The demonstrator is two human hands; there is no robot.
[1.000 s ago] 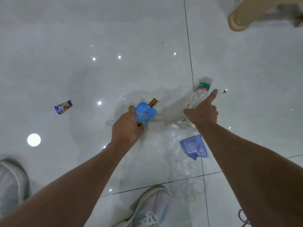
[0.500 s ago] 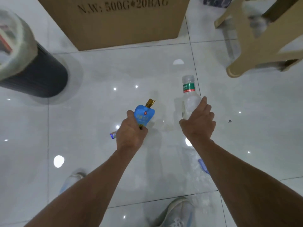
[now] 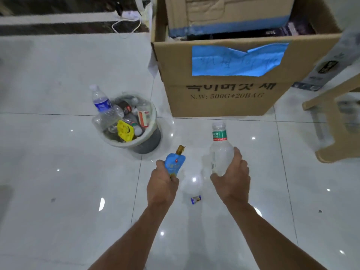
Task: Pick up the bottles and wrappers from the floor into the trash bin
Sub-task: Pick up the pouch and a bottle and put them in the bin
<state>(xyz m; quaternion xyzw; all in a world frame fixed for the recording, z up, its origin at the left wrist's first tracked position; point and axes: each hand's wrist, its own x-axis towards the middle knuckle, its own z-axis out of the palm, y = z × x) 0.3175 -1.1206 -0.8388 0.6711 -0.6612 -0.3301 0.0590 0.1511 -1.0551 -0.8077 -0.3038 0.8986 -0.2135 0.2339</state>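
One head-worn view looks steeply down onto the floor (image 3: pixel 58 191).

The floor (image 3: pixel 58 191) is glossy pale tile, smooth enough to mirror the ceiling lights as bright spots. At upper right the box (image 3: pixel 224 98) is matt brown cardboard with a blue paper sheet (image 3: pixel 237 60) stuck on it. The bin (image 3: pixel 150 141), left of centre, looks like grey plastic lined with thin clear film. The bottle (image 3: pixel 221 154) in the right hand (image 3: pixel 232 184) is clear, slightly cloudy plastic. The pouch (image 3: pixel 174 162) in the left hand (image 3: pixel 161 187) is shiny blue film with a gold spout.
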